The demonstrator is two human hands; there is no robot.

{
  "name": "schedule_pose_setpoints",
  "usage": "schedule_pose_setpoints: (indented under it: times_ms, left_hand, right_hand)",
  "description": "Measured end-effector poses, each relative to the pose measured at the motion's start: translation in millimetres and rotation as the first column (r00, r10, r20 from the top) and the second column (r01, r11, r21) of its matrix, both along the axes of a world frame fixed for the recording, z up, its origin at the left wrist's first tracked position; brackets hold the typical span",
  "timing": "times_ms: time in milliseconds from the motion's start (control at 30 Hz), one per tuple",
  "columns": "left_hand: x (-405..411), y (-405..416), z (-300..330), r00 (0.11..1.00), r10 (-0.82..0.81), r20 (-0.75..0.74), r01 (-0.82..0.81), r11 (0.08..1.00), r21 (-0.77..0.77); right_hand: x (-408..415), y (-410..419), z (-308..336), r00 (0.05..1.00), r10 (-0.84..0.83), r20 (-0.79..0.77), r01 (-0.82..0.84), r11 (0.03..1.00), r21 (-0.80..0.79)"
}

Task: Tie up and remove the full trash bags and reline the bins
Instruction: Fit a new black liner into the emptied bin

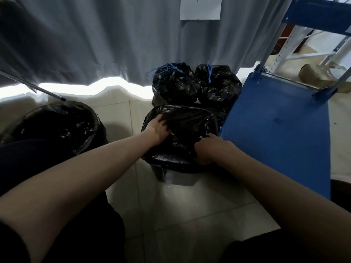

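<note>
Nearest the camera, forearms: both bare, reaching forward from the bottom corners toward the middle bin.
Middle bin (176, 178): pale grey, stood on the tiled floor (171, 215), its mouth covered by a black liner (190, 128) draped over the rim.
Left hand (158, 128): on the liner's left side, fingers curled into a fold of the plastic and gripping it.
Right hand (208, 149): at the liner's near right edge, fingers curled over bunched plastic and holding it at the rim.
Left bin (57, 128): near left, well apart from the middle bin, already lined with black plastic turned over its rim.
Blue cart (281, 130): flat deck just right of the middle bin, handle uprights at its far end.
Tied bag, left (173, 84): full, black, closed with blue drawstring, on the floor just beyond the middle bin.
Tied bag, right (218, 86): same kind, touching the first, beside the cart's far corner.
Curtain (95, 40): grey, hanging behind the bags, white paper sheet (201, 8) fixed to it.
</note>
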State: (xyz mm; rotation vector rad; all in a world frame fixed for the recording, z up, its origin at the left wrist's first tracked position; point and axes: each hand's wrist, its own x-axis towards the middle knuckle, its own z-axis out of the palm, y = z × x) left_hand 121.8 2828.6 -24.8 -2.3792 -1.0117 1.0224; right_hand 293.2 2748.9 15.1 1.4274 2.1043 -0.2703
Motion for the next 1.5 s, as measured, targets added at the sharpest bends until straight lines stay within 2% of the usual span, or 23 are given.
schedule_pose_setpoints:
  times_ms: [67, 133, 200, 233, 333, 433, 533, 667, 733, 800, 867, 933, 1033, 1100, 1133, 1200, 1267, 1333, 1400, 1433, 1500]
  left_hand:
    - [6.4, 0.1, 17.0, 0.97, 0.094, 0.226, -0.068, 0.99, -0.122]
    - [11.9, -1.3, 37.6, 0.861, 0.295, 0.414, -0.133, 0.917, -0.377]
    - [9.5, -6.8, 54.3, 0.745, 0.46, 0.483, -0.122, 0.805, -0.58]
    - [6.2, -11.6, 61.6, 0.709, 0.503, 0.494, -0.092, 0.761, -0.643]
    - [-4.4, -29.5, 72.6, 0.661, 0.585, 0.47, -0.063, 0.667, -0.742]
    - [-13.1, -43.9, 71.1, 0.678, 0.55, 0.488, -0.006, 0.668, -0.744]
    - [-20.1, -50.5, 66.7, 0.623, 0.549, 0.558, 0.062, 0.676, -0.734]
    - [-24.5, -48.8, 61.9, 0.577, 0.563, 0.592, 0.049, 0.699, -0.713]
    - [-20.8, -51.1, 55.4, 0.596, 0.506, 0.623, 0.005, 0.774, -0.633]
    - [-14.7, -56.5, 44.6, 0.641, 0.45, 0.622, -0.022, 0.821, -0.571]
    - [-11.6, -59.5, 35.6, 0.673, 0.458, 0.581, -0.044, 0.808, -0.587]
    - [-10.3, -59.3, 34.6, 0.683, 0.485, 0.546, -0.082, 0.794, -0.603]
    - [-3.7, -54.9, 32.9, 0.7, 0.392, 0.597, -0.039, 0.855, -0.517]
    - [3.8, -55.1, 30.4, 0.779, 0.332, 0.532, -0.008, 0.854, -0.521]
    - [6.5, -53.9, 26.9, 0.823, 0.342, 0.453, -0.049, 0.838, -0.544]
    - [9.9, -50.7, 19.6, 0.869, 0.435, 0.234, -0.235, 0.782, -0.578]
    - [11.6, -48.9, 16.7, 0.855, 0.516, 0.04, -0.394, 0.7, -0.595]
    - [11.3, -48.5, 19.3, 0.82, 0.566, -0.077, -0.493, 0.633, -0.597]
    - [9.3, -46.9, 22.7, 0.8, 0.593, -0.089, -0.536, 0.641, -0.549]
    - [9.8, -45.5, 25.7, 0.816, 0.573, -0.072, -0.52, 0.675, -0.523]
    - [9.4, -42.6, 31.1, 0.888, 0.459, 0.013, -0.418, 0.82, -0.39]
  right_hand:
    - [1.3, -3.0, 10.8, 0.992, 0.011, -0.126, 0.0, 0.996, 0.088]
    - [3.9, -4.7, 21.7, 0.943, -0.037, -0.331, 0.069, 0.994, 0.085]
    - [6.2, -9.0, 29.1, 0.841, -0.17, -0.514, 0.131, 0.985, -0.113]
    - [6.6, -12.5, 31.2, 0.811, -0.198, -0.551, 0.117, 0.977, -0.178]
    - [6.9, -21.7, 29.0, 0.829, -0.139, -0.542, 0.076, 0.988, -0.138]
    - [8.0, -21.3, 28.3, 0.806, -0.146, -0.574, 0.101, 0.989, -0.11]
    - [7.0, -21.3, 31.3, 0.812, -0.142, -0.567, 0.093, 0.989, -0.114]
    - [4.8, -21.7, 32.0, 0.828, -0.137, -0.544, 0.125, 0.99, -0.061]
    - [2.3, -23.2, 30.3, 0.859, -0.114, -0.499, 0.131, 0.991, 0.0]
    - [0.1, -28.5, 26.2, 0.926, -0.036, -0.376, 0.077, 0.993, 0.094]
    - [1.1, -33.9, 21.8, 0.964, -0.001, -0.267, 0.026, 0.996, 0.09]
    - [4.0, -34.3, 20.0, 0.975, -0.01, -0.224, 0.02, 0.999, 0.041]
    - [5.8, -30.7, 22.9, 0.972, 0.023, -0.234, 0.005, 0.993, 0.121]
    - [7.9, -28.0, 22.1, 0.973, 0.09, -0.211, -0.047, 0.978, 0.201]
    - [9.5, -27.4, 20.5, 0.977, 0.107, -0.187, -0.068, 0.976, 0.208]
    - [12.7, -27.4, 17.4, 0.988, 0.096, -0.124, -0.075, 0.984, 0.163]
    - [15.4, -28.6, 14.3, 0.995, 0.075, -0.067, -0.067, 0.991, 0.114]
    - [15.8, -30.4, 12.8, 0.997, 0.067, -0.034, -0.064, 0.994, 0.084]
    - [16.4, -30.4, 13.9, 0.997, 0.056, -0.057, -0.051, 0.995, 0.091]
    - [17.8, -29.5, 15.1, 0.995, 0.049, -0.089, -0.038, 0.993, 0.115]
    - [21.4, -27.7, 17.2, 0.989, 0.049, -0.14, -0.021, 0.981, 0.192]
